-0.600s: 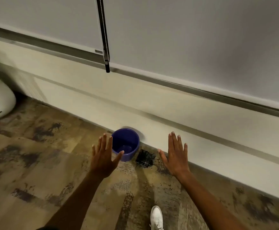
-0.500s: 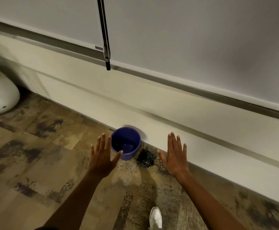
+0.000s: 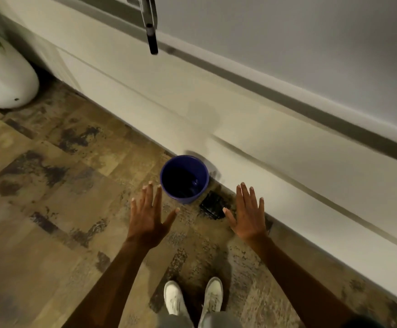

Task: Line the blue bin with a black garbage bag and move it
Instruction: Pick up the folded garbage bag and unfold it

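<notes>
Mottled wood-look floor (image 3: pixel 51 190) meeting a cream wall: blue bin (image 3: pixel 184 178) upright at the wall base, crumpled black garbage bag (image 3: pixel 212 207) just beside it, left hand (image 3: pixel 148 220) and right hand (image 3: pixel 248 215) hovering empty with fingers spread, white planter (image 3: pixel 4 79) far left.

The blue bin (image 3: pixel 184 179) looks like smooth plastic with a faint gloss on its inner wall, and at its 4 o'clock the black garbage bag (image 3: pixel 212 207) lies crumpled, a thin shiny film catching small highlights. The floor (image 3: pixel 51 185) shows a matt wood-look plank finish with dark worn mottling. At 10 o'clock the white planter (image 3: pixel 6 76) seems glossy and smooth, possibly ceramic, though blur makes that uncertain.
</notes>
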`<state>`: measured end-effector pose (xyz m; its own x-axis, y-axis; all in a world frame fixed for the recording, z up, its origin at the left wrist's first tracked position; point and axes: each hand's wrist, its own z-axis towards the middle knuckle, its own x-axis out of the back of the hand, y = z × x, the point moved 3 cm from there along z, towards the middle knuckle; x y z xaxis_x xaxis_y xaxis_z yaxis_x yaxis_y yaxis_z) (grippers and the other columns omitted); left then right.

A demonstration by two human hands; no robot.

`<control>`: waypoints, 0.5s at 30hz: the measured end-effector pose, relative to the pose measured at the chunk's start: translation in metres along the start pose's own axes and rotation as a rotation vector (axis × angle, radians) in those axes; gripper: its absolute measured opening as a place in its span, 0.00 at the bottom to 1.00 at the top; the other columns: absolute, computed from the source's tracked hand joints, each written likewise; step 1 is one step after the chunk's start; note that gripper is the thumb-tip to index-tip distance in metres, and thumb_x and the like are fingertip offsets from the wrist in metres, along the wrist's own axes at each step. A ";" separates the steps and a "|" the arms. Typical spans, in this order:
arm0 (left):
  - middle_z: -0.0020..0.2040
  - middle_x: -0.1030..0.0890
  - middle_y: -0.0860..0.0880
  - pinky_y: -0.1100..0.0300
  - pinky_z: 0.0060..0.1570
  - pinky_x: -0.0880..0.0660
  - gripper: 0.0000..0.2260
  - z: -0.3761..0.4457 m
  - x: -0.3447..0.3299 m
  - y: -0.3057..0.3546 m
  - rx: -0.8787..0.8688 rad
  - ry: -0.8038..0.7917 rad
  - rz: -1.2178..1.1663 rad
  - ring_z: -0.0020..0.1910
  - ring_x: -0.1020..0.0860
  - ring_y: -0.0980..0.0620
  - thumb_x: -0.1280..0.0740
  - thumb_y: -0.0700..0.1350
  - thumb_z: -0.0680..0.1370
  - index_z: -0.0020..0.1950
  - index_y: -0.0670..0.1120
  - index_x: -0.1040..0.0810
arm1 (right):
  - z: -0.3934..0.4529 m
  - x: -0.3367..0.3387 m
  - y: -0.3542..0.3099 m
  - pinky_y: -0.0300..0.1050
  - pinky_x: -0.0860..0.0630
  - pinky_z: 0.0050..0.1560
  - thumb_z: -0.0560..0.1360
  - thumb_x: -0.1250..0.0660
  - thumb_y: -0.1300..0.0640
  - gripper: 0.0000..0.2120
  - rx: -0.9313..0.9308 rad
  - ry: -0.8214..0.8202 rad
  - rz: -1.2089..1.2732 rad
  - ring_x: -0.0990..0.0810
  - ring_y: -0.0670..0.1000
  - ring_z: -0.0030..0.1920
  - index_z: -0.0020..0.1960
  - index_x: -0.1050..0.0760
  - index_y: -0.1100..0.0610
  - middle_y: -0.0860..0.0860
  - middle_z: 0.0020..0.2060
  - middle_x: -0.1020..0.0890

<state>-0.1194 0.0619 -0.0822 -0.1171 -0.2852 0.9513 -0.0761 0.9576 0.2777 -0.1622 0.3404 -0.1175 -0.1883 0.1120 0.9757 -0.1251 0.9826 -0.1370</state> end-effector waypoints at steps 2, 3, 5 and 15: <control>0.80 0.56 0.43 0.36 0.75 0.51 0.39 0.014 -0.015 -0.008 0.000 -0.016 0.006 0.79 0.57 0.44 0.50 0.68 0.78 0.81 0.46 0.53 | 0.016 -0.016 0.001 0.66 0.45 0.74 0.77 0.60 0.32 0.41 0.002 -0.020 0.018 0.48 0.61 0.78 0.79 0.49 0.59 0.58 0.78 0.46; 0.80 0.56 0.42 0.36 0.75 0.50 0.39 0.023 -0.025 -0.014 0.006 -0.028 0.019 0.79 0.56 0.43 0.51 0.69 0.78 0.81 0.46 0.53 | 0.025 -0.028 0.002 0.67 0.43 0.73 0.78 0.54 0.34 0.39 0.007 -0.011 0.043 0.45 0.62 0.77 0.78 0.47 0.60 0.59 0.78 0.43; 0.80 0.56 0.42 0.37 0.75 0.52 0.40 0.038 -0.047 -0.026 0.028 -0.058 0.027 0.79 0.57 0.43 0.54 0.70 0.77 0.81 0.46 0.55 | 0.040 -0.052 0.003 0.68 0.41 0.71 0.78 0.47 0.37 0.37 0.018 0.026 0.067 0.42 0.63 0.76 0.77 0.44 0.61 0.60 0.77 0.40; 0.81 0.58 0.44 0.41 0.76 0.57 0.41 0.116 -0.239 -0.081 -0.037 -0.126 -0.007 0.79 0.58 0.44 0.58 0.71 0.75 0.81 0.47 0.56 | 0.137 -0.240 0.005 0.63 0.51 0.76 0.78 0.47 0.36 0.39 -0.061 0.045 0.064 0.53 0.59 0.79 0.79 0.54 0.57 0.56 0.79 0.50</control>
<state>-0.2003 0.0482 -0.3474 -0.2402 -0.2925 0.9256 -0.0414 0.9557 0.2913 -0.2512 0.2979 -0.3761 -0.1503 0.1796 0.9722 -0.0545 0.9804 -0.1896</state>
